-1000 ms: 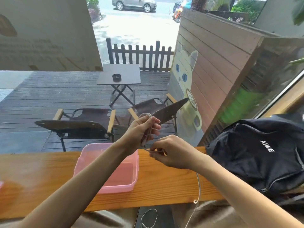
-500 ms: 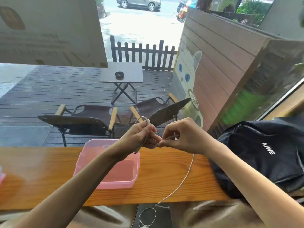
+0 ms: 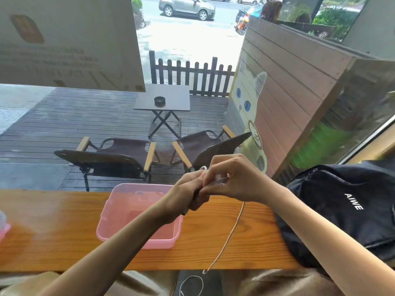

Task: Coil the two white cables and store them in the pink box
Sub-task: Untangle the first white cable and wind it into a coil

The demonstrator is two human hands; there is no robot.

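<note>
Your two hands coiling a white cable above the table.
A second cable point(image 3: 191, 285) lies below the table point(image 3: 53, 242) edge; your left hand point(image 3: 190, 192) grips the white cable point(image 3: 232, 233) loops, right hand point(image 3: 233, 180) pinches the strand, beside the pink box point(image 3: 119, 218).

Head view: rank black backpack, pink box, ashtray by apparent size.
1. black backpack, partly cut off by the frame
2. pink box
3. ashtray, smallest, though it sits far from the camera, so true size is unsure

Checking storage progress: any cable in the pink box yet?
No. The pink box holds no cable; one white cable is in both hands, its tail crossing the counter.
</note>
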